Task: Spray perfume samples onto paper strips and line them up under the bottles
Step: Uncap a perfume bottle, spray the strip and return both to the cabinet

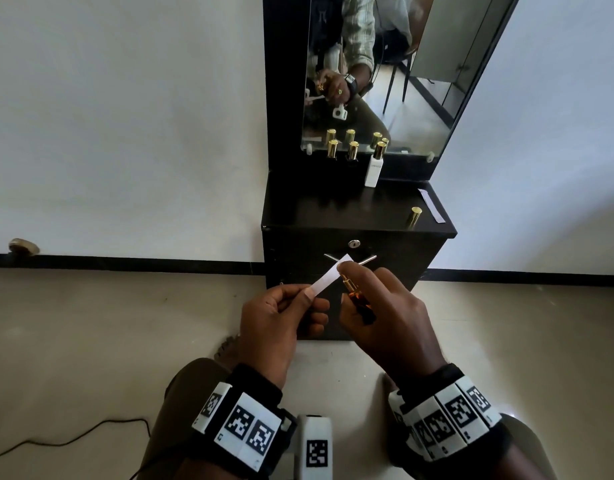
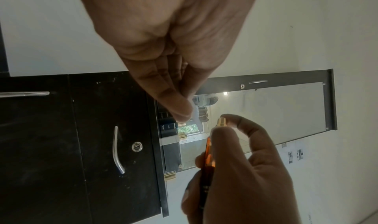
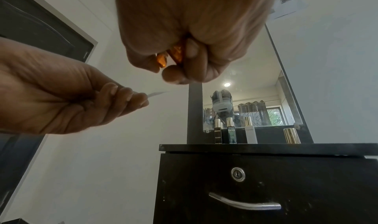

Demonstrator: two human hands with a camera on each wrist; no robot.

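My left hand (image 1: 300, 301) pinches the near end of a white paper strip (image 1: 329, 276), which slants up to the right in front of the cabinet. My right hand (image 1: 364, 296) grips an amber perfume bottle (image 1: 359, 301) with its cap off; the forefinger rests on the gold sprayer, close to the strip's far end. The same bottle (image 3: 169, 56) shows between the curled fingers in the right wrist view. Two dark bottles (image 1: 351, 152) and a white bottle (image 1: 374, 168) with gold caps stand along the mirror on the black cabinet top (image 1: 319, 209). A loose gold cap (image 1: 414, 215) stands near its right front corner.
Another paper strip (image 1: 432, 205) lies at the cabinet top's right edge. The cabinet front has a lock (image 1: 354, 243) and a metal handle (image 3: 244, 203) just behind my hands. A mirror (image 1: 378, 74) rises at the back. A cable (image 1: 66, 438) lies on the floor to the left.
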